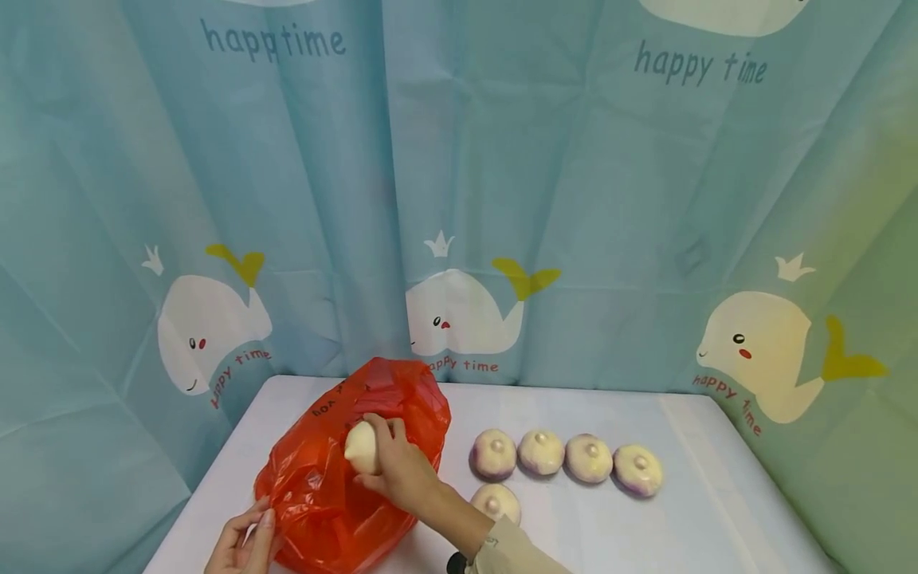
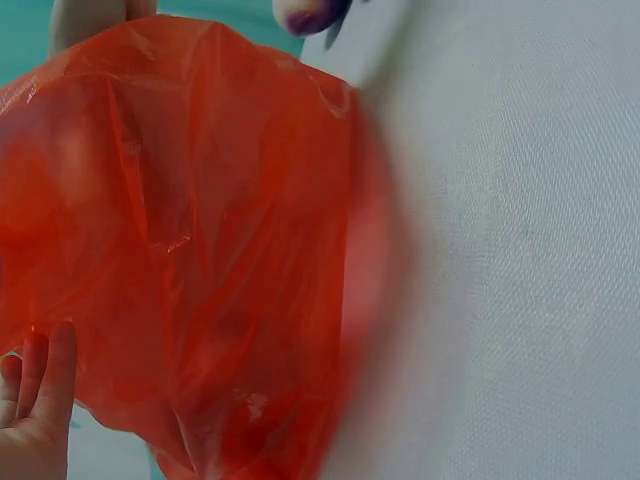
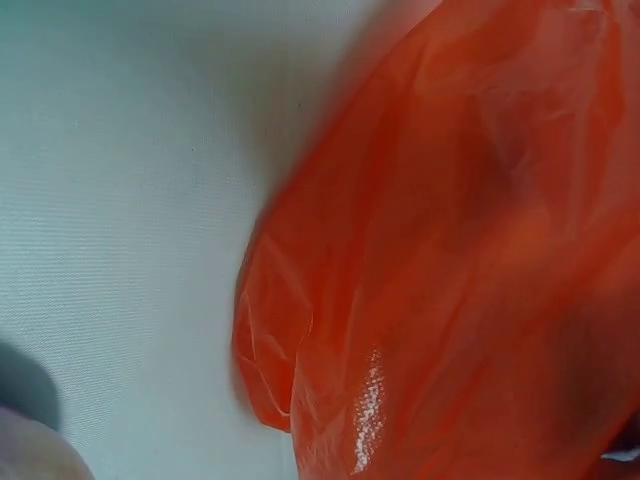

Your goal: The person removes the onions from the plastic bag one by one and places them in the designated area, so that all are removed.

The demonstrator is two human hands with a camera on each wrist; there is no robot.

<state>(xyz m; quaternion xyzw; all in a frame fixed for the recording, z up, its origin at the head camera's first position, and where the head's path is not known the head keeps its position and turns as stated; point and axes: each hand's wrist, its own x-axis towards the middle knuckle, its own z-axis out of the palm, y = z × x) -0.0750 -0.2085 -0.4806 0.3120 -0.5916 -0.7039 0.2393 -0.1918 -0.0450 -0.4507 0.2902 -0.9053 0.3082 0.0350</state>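
Worktop [image 1: 717, 510], white. Red bag [image 1: 344, 478] slumped on it at left, mouth up. Five buns [image 1: 565, 454] just right of it. Right hand [image 1: 398, 466] clasps a sixth bun [image 1: 362, 446] at the bag's mouth — best lowered inside, not dropped. Left hand [image 1: 244, 546] pinches the bag's near edge — should keep it spread.

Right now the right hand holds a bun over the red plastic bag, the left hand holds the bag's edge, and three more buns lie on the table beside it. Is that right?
Not quite: the head view shows five buns on the table, not three. The rest stands: the right hand holds a bun over the red plastic bag, and the left hand holds its edge.
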